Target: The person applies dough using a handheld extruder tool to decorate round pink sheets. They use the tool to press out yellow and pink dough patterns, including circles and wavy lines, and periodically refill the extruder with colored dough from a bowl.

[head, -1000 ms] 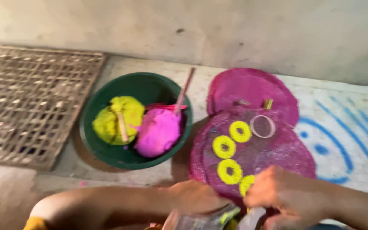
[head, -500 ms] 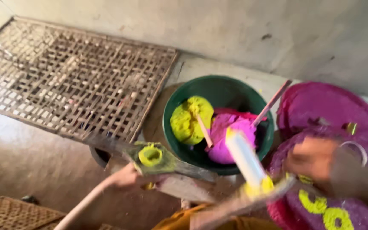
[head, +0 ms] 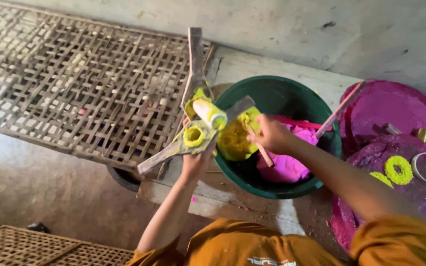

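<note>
While the left hand (head: 196,160) is clenched around a crossed wooden press (head: 195,130) smeared yellow and held up just left of the green basin (head: 321,143), the right hand (head: 270,134) grasps a thin stick (head: 262,150) over the yellow dough (head: 233,140). Pink dough (head: 284,165) lies beside it in the basin, and yellow rings (head: 398,170) rest on pink mats (head: 400,111) to the right. A woven bamboo rack (head: 75,93) spreads to the left, its edge just behind the press.

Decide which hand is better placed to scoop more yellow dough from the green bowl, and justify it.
Right. The right hand is over the green bowl, gripping a stick beside the yellow dough. The left hand is outside the rim, holding up the wooden press.
</note>
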